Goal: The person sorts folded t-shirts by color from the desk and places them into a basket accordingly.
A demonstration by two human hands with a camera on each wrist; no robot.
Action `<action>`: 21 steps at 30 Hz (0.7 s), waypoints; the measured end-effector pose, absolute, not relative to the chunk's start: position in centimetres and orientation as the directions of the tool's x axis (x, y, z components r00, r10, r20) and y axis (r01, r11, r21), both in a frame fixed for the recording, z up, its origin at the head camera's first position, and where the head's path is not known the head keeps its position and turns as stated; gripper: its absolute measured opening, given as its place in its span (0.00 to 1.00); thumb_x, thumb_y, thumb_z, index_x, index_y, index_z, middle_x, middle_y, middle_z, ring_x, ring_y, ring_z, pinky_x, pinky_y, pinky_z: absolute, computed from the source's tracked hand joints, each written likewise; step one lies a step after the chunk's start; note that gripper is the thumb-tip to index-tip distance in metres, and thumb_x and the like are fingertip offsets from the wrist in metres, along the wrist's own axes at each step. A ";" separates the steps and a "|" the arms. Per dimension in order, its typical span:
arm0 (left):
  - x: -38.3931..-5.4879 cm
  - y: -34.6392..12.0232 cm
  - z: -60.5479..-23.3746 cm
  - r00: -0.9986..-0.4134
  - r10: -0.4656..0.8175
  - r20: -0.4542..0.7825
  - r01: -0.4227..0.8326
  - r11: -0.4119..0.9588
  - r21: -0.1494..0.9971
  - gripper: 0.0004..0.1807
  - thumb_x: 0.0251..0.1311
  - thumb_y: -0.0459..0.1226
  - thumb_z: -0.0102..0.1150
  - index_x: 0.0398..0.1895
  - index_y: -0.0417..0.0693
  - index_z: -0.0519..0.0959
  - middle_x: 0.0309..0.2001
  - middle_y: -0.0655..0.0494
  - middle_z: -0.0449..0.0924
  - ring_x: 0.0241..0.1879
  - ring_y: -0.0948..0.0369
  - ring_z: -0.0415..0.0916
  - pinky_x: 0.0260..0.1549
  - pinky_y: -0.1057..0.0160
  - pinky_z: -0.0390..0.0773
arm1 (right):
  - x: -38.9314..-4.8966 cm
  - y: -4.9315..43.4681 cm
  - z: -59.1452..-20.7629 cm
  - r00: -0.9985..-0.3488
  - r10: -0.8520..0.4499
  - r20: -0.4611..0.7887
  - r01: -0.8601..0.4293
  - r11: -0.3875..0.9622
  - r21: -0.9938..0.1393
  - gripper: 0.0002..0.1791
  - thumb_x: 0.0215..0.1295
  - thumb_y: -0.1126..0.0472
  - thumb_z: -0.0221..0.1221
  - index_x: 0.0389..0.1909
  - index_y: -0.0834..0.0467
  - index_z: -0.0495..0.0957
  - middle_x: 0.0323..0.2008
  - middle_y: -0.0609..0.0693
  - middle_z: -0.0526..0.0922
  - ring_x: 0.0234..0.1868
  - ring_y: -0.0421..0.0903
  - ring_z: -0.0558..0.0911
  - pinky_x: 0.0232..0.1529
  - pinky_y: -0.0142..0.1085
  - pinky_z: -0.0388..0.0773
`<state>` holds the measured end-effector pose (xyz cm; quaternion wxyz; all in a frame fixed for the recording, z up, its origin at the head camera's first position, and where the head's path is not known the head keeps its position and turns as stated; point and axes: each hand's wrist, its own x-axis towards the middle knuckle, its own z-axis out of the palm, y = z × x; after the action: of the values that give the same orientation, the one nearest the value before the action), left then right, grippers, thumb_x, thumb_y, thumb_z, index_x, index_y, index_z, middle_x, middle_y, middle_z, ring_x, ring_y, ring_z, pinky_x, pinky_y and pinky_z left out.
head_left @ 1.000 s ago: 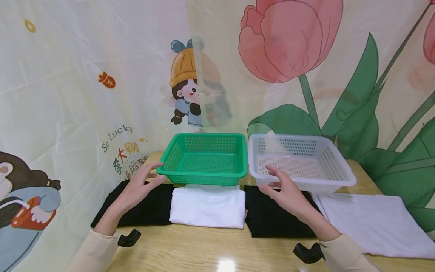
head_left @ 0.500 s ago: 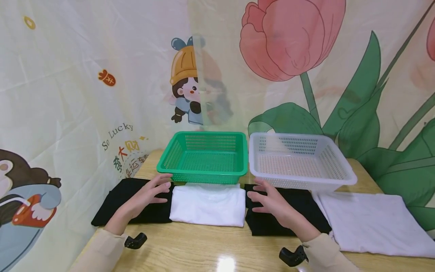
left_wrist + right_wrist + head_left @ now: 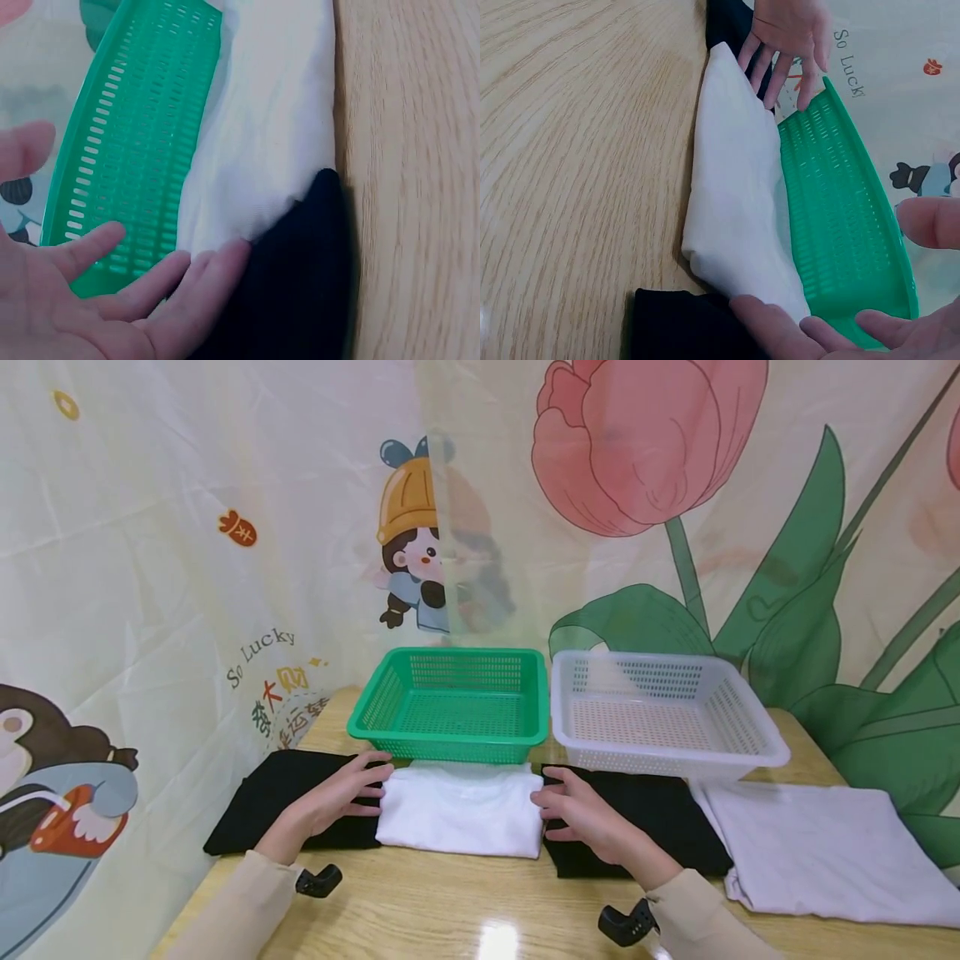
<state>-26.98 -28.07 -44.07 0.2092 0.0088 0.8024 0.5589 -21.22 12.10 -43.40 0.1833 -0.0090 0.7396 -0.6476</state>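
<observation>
A folded white cloth, perhaps a shirt, [image 3: 459, 810] lies on the table in front of the green basket [image 3: 450, 750]. My left hand [image 3: 337, 797] is at its left edge, fingers spread and fairly straight, over a folded black cloth [image 3: 258, 802]. On the other side my right hand [image 3: 588, 814] has its fingertips right at the white cloth's right edge, above a second folded black cloth [image 3: 645, 793]. In the left wrist view the fingertips [image 3: 225, 262] meet the end of the white cloth where it borders the black one. Neither hand grips anything.
A white basket [image 3: 667, 762] stands right of the green one. At the far right lies another folded white cloth [image 3: 832, 852]. The wooden table [image 3: 420, 902] runs along the front; a printed curtain [image 3: 300, 485] hangs behind and at the left.
Both hands have come down from beside the baskets and closer together, the left moving right and the right moving left, to the two sides of the middle white cloth. The cloths stay put.
</observation>
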 end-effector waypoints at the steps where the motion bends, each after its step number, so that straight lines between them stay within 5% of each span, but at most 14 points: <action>1: -27.0 -28.0 -44.1 -0.913 0.240 -0.331 -0.226 0.381 0.897 0.42 0.78 0.55 0.56 0.84 0.45 0.54 0.77 0.35 0.60 0.72 0.39 0.67 0.58 0.48 0.83 | -21.2 12.1 -43.3 -0.930 -0.254 -0.264 0.223 0.177 -0.959 0.42 0.78 0.54 0.60 0.83 0.62 0.51 0.71 0.69 0.68 0.67 0.67 0.76 0.57 0.55 0.84; 11: -27.3 -27.3 -43.9 -0.901 0.218 -0.375 -0.268 0.401 0.876 0.42 0.78 0.52 0.57 0.83 0.43 0.53 0.74 0.33 0.64 0.71 0.39 0.68 0.60 0.46 0.82 | -21.9 12.1 -42.7 -0.910 -0.243 -0.337 0.264 0.288 -0.921 0.45 0.77 0.50 0.61 0.83 0.64 0.50 0.75 0.71 0.65 0.72 0.72 0.71 0.62 0.61 0.79; 21: -27.6 -26.4 -44.7 -0.876 0.266 -0.403 -0.284 0.390 0.876 0.40 0.77 0.45 0.61 0.82 0.42 0.54 0.71 0.36 0.67 0.67 0.44 0.74 0.61 0.47 0.81 | -22.7 11.0 -43.5 -0.895 -0.275 -0.352 0.308 0.191 -0.932 0.46 0.76 0.54 0.61 0.83 0.67 0.46 0.73 0.72 0.65 0.69 0.67 0.75 0.63 0.57 0.79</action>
<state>-27.56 -26.43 -44.68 0.2491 -0.0059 0.7957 0.5521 -22.71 11.02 -43.45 0.2292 0.0112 0.7370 -0.6358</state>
